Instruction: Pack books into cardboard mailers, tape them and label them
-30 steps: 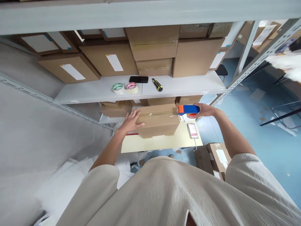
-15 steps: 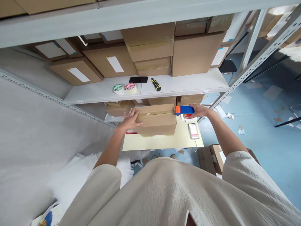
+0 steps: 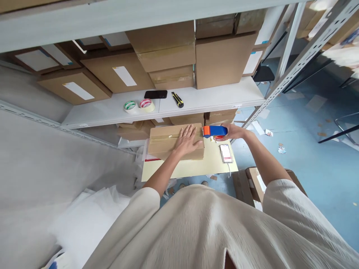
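A closed cardboard box (image 3: 162, 144) lies on the pale yellow work surface (image 3: 179, 171), with a band of tape along the seam of its top. My left hand (image 3: 187, 141) rests open on the box's top, right of its middle, fingers stretched over the seam. In my right hand (image 3: 232, 131) is a blue and orange tape dispenser (image 3: 217, 130). Its orange end is against or very close to the box's right top edge; which of the two I cannot tell. Part of its red roll shows underneath.
On the shelf (image 3: 202, 98) ahead are two tape rolls (image 3: 147, 105), a black phone (image 3: 156, 94) and a yellow-black box cutter (image 3: 177, 99), before stacked cartons (image 3: 224, 59). A lit phone (image 3: 226, 153) with a cable lies at the surface's right. Cartons (image 3: 254, 181) stand lower right.
My left hand has moved right, from the box's left end onto its top near the dispenser. My right hand keeps the dispenser at the right edge. The whole view has shifted slightly.
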The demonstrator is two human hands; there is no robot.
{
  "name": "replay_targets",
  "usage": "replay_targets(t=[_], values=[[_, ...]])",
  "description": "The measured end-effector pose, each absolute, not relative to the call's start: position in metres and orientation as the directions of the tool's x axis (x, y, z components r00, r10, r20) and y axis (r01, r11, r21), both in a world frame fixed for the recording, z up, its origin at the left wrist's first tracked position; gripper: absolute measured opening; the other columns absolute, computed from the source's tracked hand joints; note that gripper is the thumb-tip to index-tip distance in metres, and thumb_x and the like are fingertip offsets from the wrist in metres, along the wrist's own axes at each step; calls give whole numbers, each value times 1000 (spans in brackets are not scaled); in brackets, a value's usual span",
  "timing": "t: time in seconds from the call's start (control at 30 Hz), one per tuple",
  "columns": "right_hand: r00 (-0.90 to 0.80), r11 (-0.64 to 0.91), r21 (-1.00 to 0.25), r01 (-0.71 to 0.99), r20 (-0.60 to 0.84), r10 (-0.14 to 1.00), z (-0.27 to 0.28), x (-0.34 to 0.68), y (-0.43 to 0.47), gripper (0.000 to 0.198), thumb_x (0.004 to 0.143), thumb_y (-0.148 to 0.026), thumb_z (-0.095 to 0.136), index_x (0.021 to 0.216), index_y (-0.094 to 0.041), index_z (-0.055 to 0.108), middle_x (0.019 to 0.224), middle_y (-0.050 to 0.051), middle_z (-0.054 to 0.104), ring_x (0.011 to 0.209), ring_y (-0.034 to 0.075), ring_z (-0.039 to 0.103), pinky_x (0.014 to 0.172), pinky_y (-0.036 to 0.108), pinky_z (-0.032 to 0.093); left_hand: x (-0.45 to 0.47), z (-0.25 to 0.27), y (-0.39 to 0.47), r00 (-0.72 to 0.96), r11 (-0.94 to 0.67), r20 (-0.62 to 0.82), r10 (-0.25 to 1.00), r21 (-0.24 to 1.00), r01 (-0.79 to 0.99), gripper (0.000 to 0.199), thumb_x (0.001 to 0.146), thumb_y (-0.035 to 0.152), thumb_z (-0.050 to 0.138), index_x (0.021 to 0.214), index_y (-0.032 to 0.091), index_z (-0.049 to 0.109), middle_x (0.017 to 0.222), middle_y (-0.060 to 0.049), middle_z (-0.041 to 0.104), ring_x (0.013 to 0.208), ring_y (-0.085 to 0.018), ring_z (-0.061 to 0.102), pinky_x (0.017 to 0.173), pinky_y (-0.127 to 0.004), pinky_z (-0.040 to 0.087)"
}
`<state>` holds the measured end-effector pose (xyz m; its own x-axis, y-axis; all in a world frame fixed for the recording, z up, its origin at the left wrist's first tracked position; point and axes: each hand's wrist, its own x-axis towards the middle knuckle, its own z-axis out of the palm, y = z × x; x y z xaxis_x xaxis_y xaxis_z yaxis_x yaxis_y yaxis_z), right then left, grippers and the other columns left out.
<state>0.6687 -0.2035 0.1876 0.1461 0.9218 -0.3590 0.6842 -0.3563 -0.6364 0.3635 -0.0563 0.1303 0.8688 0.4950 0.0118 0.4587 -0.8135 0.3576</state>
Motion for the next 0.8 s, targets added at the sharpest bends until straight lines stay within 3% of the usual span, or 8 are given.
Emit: replay_targets(t=[0.37, 0.53, 0.67, 0.8], values=[[165, -422, -567, 708, -448, 879, 170, 723, -227, 75, 61, -76, 100, 107, -29, 64, 94, 4, 78, 84, 27, 71, 71, 37, 53, 365, 132, -52, 867, -812, -12, 497, 345, 470, 92, 110, 65, 56, 187, 24, 28, 194, -11, 23, 182, -35, 15, 148, -57, -2], [151, -337, -418, 843, -418, 896, 155, 696, -205, 64, 67, -69, 99, 101, -28, 64, 87, 6, 76, 88, 33, 74, 88, 42, 53, 365, 132, -52, 868, -819, -12, 497, 325, 473, 92, 111, 65, 53, 187, 21, 27, 195, -12, 20, 182, -36, 15, 148, -58, -2], [96, -212, -245, 946, -412, 906, 157, 669, -180, 55, 84, -62, 88, 119, -24, 69, 99, 11, 80, 104, 38, 78, 107, 49, 47, 365, 134, -53, 869, -834, -38, 493, 264, 484, 92, 113, 68, 48, 188, 22, 23, 195, -11, 20, 182, -34, 13, 148, -58, 0], [77, -125, -104, 987, -379, 922, 162, 661, -156, 58, 87, -55, 86, 132, -21, 70, 114, 18, 82, 115, 43, 77, 113, 56, 42, 365, 136, -56, 872, -848, -54, 486, 212, 486, 92, 114, 70, 43, 188, 19, 24, 195, -13, 18, 182, -34, 13, 148, -59, 2]])
